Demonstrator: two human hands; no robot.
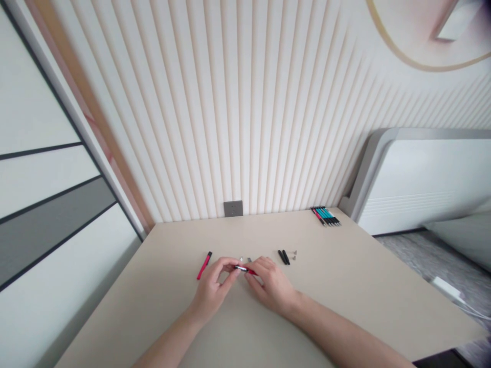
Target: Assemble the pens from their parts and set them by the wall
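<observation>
My left hand (212, 288) and my right hand (269, 286) meet over the middle of the beige table (153, 312). Fingertips of both hands pinch a red pen barrel with a silver end (243, 269), the left at the silver end and the right at the red part. Beside my left hand lies a loose red pen barrel (204, 266). Two small metal pen parts (244, 259) lie just beyond my fingers. Right of my right hand are two black pen barrels (284, 257) and small metal tips (293, 254).
A row of several assembled pens (326, 215) in red, teal and black lies at the table's far edge, against the ribbed wall. A wall socket (233, 208) sits above that edge. A white upholstered bed end (418, 184) stands at right, above a carpeted floor with a white cable (448, 290).
</observation>
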